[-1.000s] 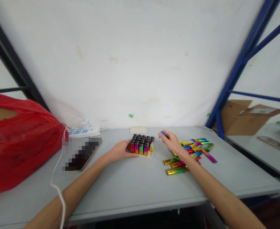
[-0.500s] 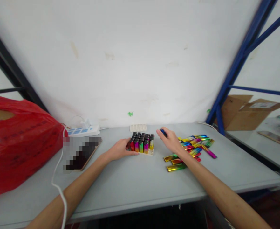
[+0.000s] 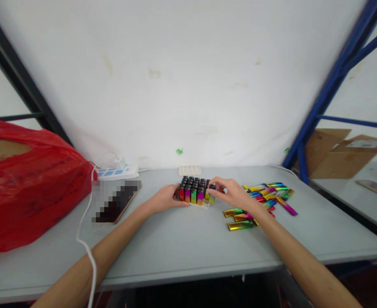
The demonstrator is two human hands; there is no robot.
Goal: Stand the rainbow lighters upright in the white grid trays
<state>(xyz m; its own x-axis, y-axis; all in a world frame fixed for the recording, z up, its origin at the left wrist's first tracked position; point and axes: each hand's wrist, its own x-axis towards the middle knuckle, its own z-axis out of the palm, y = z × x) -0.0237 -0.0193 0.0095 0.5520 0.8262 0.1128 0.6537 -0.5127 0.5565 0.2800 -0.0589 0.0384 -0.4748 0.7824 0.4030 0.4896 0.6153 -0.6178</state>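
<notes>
Several shiny, multicoloured lighters (image 3: 194, 196) with black tops stand upright in close rows in a pale, see-through tray (image 3: 206, 205). My left hand (image 3: 169, 197) is closed around the left end of this block, thumb along the front and the other fingers partly hidden behind. At the right end, my right hand (image 3: 229, 192) pinches a single lighter (image 3: 212, 197), held upright against the block. Whether its base sits inside the tray, I cannot tell. More lighters (image 3: 242, 225) lie flat in a loose pile, partly under my right forearm.
Behind the block is a second pale tray (image 3: 190, 170) with a grid of holes. On the left are a phone (image 3: 120, 205), a power strip (image 3: 119, 172), a white cable (image 3: 84, 244) and a big red bag (image 3: 40, 192). A blue metal frame (image 3: 323, 94) rises at right.
My right hand has moved left and slightly down, bringing its lighter from above the table to the right end of the block. My left hand keeps its place there.
</notes>
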